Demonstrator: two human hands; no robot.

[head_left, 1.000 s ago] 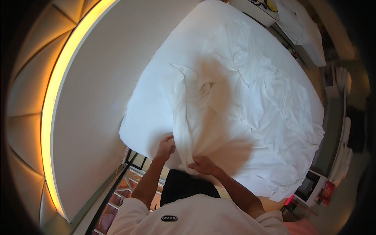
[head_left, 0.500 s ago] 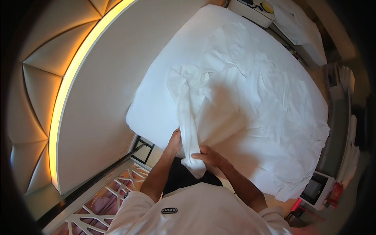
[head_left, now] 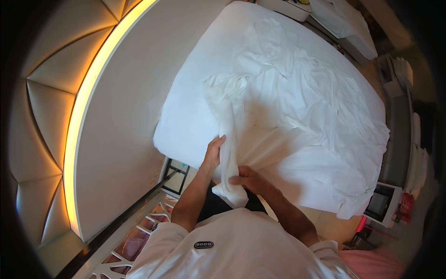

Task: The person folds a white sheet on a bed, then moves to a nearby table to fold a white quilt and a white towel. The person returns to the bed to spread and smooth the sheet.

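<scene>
A rumpled white sheet (head_left: 227,123) spreads over the white-covered bed (head_left: 186,114), and its near part is gathered into a long bunch that hangs past the bed's near edge, in front of my body. My left hand (head_left: 214,152) is closed on the left side of this bunch. Lower and to the right, my right hand (head_left: 251,179) grips the bunch too, its thumb lying across the cloth. The fingers of both hands are partly hidden by the fabric. Beyond them, the rest of the sheet lies in loose folds across the middle and right of the bed.
On the left, a grey headboard panel (head_left: 123,121) with a glowing strip (head_left: 69,153) borders the bed. A white lattice screen (head_left: 114,267) and a black metal frame (head_left: 176,181) are at lower left. A white-framed dark box (head_left: 382,204) stands right; white linen (head_left: 337,18) lies far right.
My left hand has moved forward along the gathered sheet, and my right hand has shifted slightly forward and right. The gathered part looks straighter. The whole view has shifted a little.
</scene>
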